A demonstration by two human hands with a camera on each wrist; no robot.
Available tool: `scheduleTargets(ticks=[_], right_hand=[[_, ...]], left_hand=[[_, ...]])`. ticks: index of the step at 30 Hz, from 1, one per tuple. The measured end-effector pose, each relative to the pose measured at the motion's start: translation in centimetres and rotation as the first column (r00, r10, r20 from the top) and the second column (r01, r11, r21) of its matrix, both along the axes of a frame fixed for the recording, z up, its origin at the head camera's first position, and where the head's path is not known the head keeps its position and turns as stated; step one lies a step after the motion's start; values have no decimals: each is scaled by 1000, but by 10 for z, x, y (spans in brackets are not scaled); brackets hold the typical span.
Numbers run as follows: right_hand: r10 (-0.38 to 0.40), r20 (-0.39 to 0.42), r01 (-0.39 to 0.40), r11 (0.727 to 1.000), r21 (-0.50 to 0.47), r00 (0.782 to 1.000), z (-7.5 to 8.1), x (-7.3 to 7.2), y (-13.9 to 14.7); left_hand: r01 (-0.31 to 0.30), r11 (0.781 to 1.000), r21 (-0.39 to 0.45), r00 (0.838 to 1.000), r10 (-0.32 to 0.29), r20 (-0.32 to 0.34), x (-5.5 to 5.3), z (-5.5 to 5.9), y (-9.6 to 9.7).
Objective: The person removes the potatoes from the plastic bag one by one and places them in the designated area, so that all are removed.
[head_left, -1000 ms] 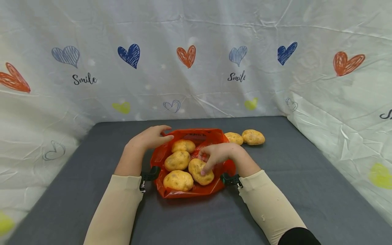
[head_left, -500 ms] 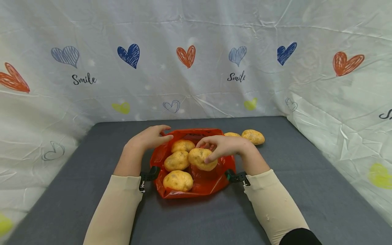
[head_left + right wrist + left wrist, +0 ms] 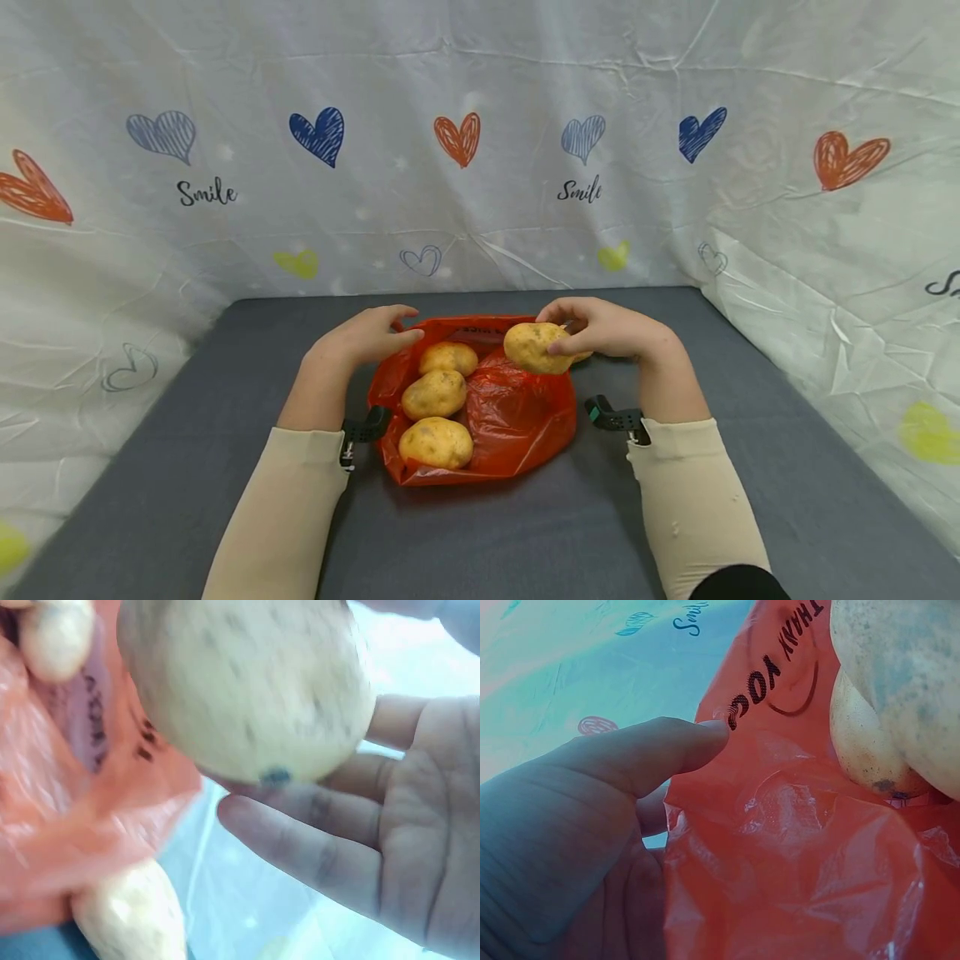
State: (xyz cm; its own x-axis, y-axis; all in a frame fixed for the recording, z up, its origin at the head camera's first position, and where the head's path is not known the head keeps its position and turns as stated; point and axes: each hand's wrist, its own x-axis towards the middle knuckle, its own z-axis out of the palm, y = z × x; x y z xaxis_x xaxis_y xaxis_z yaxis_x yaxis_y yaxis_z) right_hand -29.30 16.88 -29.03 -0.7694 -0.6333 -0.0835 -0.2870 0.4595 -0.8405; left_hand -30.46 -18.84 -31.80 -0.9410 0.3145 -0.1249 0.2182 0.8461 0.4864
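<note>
My right hand [image 3: 611, 327] grips a potato [image 3: 534, 347] between thumb and fingers, above the right far edge of a red plastic bag [image 3: 517, 417]. In the right wrist view the held potato [image 3: 247, 690] fills the upper middle, fingers bent beneath it. Three more potatoes lie in the bag along its left side: a near potato [image 3: 437, 442], a middle potato [image 3: 434, 394] and a far potato [image 3: 448, 357]. My left hand [image 3: 367, 337] holds the bag's left rim. In the left wrist view the thumb [image 3: 682, 746] lies over the plastic, the other fingers partly hidden behind it.
Beyond the bag's right side, a loose potato [image 3: 131, 915] shows in the right wrist view; the right hand mostly covers that spot in the head view. A grey cloth [image 3: 480, 542] covers the table. A white sheet printed with hearts [image 3: 510, 233] hangs behind and at both sides.
My right hand has lifted the potato from the bag's right part and carried it up, away and rightward, over the bag's far right edge. The left hand stays at the rim.
</note>
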Motion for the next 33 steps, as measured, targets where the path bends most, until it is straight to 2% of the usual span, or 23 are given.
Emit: scheduleTargets(ticks=[5, 8, 13, 16, 20, 22, 29, 33], right_hand=[[-145, -51, 147, 988, 50, 988, 2, 0, 26], [-220, -111, 233, 965, 119, 969, 1, 0, 41], [-296, -123, 317, 922, 220, 947, -1, -1, 58], [-311, -116, 332, 894, 301, 943, -4, -3, 62], [-291, -137, 322, 853, 412, 947, -8, -6, 60], [-286, -122, 311, 843, 440, 950, -10, -6, 57], [-299, 52, 248, 866, 435, 953, -18, -11, 49], [-304, 89, 241, 876, 418, 949, -23, -14, 46]], left_hand=[[8, 1000, -6, 1000, -8, -2, -1, 1, 1], [14, 1000, -7, 1000, -14, -5, -1, 1, 2], [13, 1000, -12, 1000, -13, -6, -1, 0, 3], [6, 1000, -15, 1000, -6, -5, -2, -1, 3], [5, 1000, -19, 1000, -5, -6, -2, -3, 3], [5, 1000, -20, 1000, -6, -8, -2, -3, 3], [20, 1000, -19, 1000, -21, -10, -1, -3, 3], [24, 1000, -15, 1000, -24, -10, -1, -3, 4]])
